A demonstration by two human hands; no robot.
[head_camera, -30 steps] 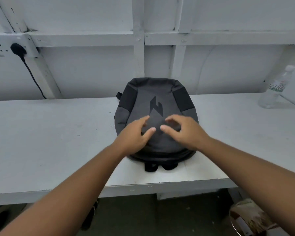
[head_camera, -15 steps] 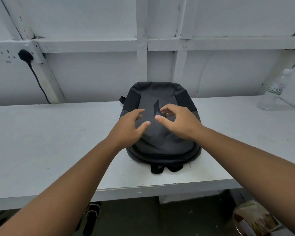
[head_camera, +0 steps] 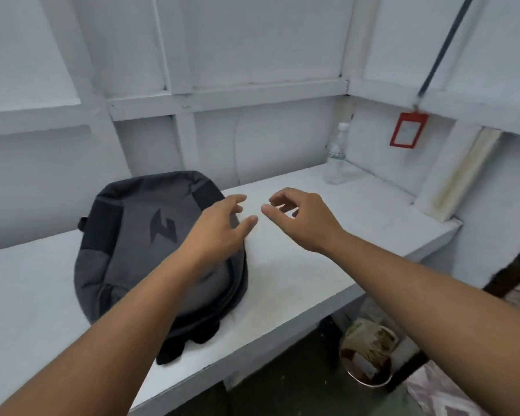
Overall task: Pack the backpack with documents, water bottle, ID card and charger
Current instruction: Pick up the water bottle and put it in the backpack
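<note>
A dark grey backpack (head_camera: 132, 244) lies flat and zipped on the white bench (head_camera: 312, 265), logo side up. My left hand (head_camera: 219, 226) hovers over the backpack's right edge, fingers spread and empty. My right hand (head_camera: 300, 217) is in the air to the right of the backpack, above bare bench, fingers apart and holding nothing. A clear water bottle (head_camera: 336, 157) stands upright in the far right corner of the bench. A red ID card holder (head_camera: 408, 131) hangs on the right wall from a grey strap. No documents or charger are in view.
White panelled walls (head_camera: 252, 49) close the bench at the back and right. A pale board (head_camera: 460, 175) leans in the right corner beside the bottle. Below the bench's right end sit a round bowl-like container (head_camera: 368, 355) and patterned fabric (head_camera: 451, 388).
The view has swung to the right, bringing the ID card holder into sight. Both hands have lifted off the backpack's middle and shifted right, toward its right edge and the bench beyond.
</note>
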